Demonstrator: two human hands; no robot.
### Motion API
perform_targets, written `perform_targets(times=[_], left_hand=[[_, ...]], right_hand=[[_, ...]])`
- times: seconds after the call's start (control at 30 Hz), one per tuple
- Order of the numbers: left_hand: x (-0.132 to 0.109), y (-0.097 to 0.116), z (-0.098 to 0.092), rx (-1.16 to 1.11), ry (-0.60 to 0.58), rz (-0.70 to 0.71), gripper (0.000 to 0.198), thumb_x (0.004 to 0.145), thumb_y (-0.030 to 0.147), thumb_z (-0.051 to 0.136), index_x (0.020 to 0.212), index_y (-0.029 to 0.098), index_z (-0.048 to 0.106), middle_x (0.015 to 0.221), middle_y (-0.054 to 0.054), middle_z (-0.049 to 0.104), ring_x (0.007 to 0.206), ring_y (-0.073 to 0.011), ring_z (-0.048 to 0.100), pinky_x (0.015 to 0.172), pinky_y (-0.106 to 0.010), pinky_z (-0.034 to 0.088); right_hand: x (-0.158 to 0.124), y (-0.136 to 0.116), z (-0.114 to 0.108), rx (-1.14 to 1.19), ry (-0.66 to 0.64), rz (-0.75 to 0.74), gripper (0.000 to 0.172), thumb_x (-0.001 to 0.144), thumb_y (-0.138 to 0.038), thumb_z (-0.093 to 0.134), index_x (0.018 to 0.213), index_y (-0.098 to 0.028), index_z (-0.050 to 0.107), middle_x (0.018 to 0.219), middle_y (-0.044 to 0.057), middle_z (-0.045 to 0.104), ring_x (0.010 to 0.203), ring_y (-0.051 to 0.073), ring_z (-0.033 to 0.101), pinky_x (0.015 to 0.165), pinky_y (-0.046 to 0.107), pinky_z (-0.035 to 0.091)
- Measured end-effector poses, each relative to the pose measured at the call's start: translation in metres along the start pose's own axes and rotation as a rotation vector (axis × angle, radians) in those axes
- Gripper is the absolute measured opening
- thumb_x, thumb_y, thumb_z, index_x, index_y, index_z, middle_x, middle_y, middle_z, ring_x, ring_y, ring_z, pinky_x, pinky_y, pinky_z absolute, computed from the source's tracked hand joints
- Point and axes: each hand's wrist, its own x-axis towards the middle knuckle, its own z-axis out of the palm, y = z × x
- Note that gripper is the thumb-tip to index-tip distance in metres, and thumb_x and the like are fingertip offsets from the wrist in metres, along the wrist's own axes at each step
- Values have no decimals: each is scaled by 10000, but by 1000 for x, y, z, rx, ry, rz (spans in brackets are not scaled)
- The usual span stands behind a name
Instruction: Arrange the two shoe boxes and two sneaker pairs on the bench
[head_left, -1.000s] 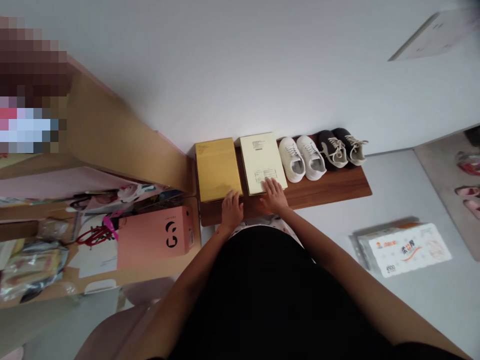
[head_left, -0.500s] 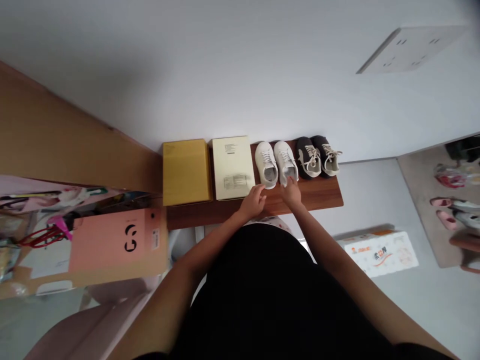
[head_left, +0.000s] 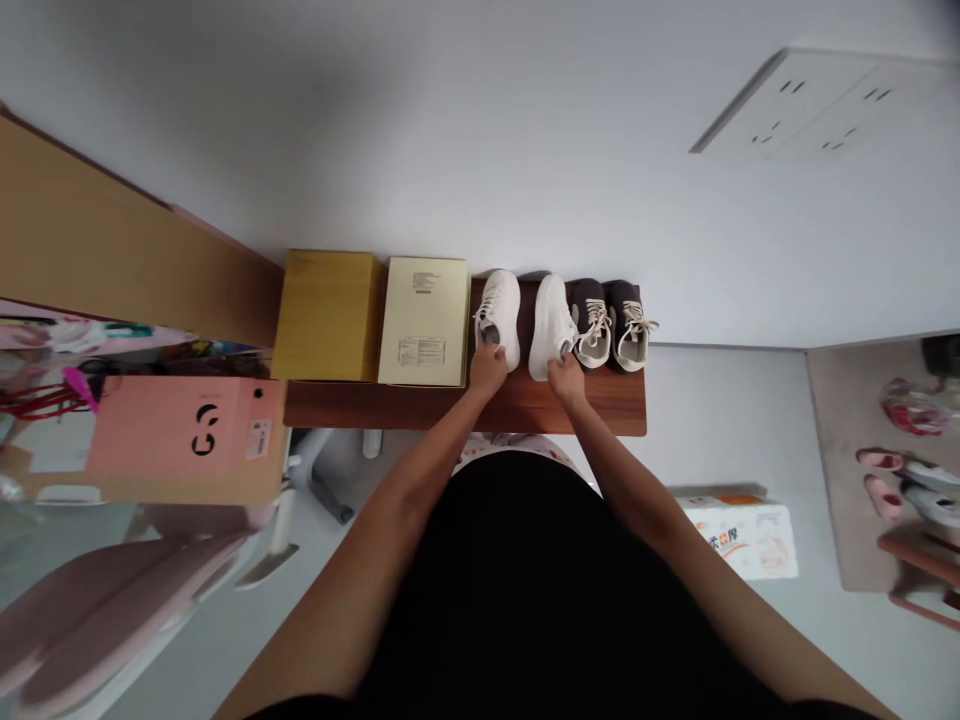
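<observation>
My left hand (head_left: pixel 489 370) is closed on the heel of one white sneaker (head_left: pixel 505 305), which tilts toward the left with its laces facing that way. The other white sneaker (head_left: pixel 550 325) leans to the right, its pale side turned up, and my right hand (head_left: pixel 566 378) grips it at the heel opening. A gap separates the two. Right beside the second one stand a dark shoe with beige laces (head_left: pixel 592 318) and its mate (head_left: pixel 627 322). All are over a brown wooden shelf (head_left: pixel 420 408). My fingertips inside the shoes are hidden.
Left on the shelf are a cream box (head_left: pixel 424 318) and a gold box (head_left: pixel 327 315). A pink box (head_left: pixel 165 425) stands further left, above a pink chair (head_left: pixel 135 610). A white pack (head_left: pixel 750 540) lies on the floor at right. A wall socket panel (head_left: pixel 817 105) is at upper right.
My left hand has taken hold of the left white sneaker. Both white sneakers have come apart and now tilt outward, the right one close to the dark shoes. The view has shifted.
</observation>
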Motion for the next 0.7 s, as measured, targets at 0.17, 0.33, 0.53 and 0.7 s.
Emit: perform_targets(times=[0.17,0.33,0.53,0.7], left_hand=[[-5,4,-5,-167,49,-95,293,983,318,402,837,196,625,663,-44,672,823,-220,674,815,-301,486],[-1,4,2,-243,123,-177,380,977,350,358,676,216,546,535,-19,578,670,-203,642,684,-276,458],[13,5,12,-281,134,-306,461,996,427,346,630,224,539,489,-24,518,580,-212,624,616,-297,459],[15,-10,15,-206,11,-354,490,1010,433,316,680,206,598,556,-88,591,616,-258,670,642,-344,489]], right_hand=[[-7,5,-12,378,4,272,395,943,-587,447,757,-245,510,688,9,582,751,205,579,761,297,500],[-7,8,-2,544,-5,279,492,914,-682,428,752,-227,524,700,6,587,743,173,558,719,267,477],[-11,28,5,465,-181,389,609,902,-742,418,832,-188,660,772,84,693,849,247,669,792,341,526],[-26,41,8,477,-324,400,537,934,-677,473,863,-176,653,742,76,685,775,234,687,765,344,547]])
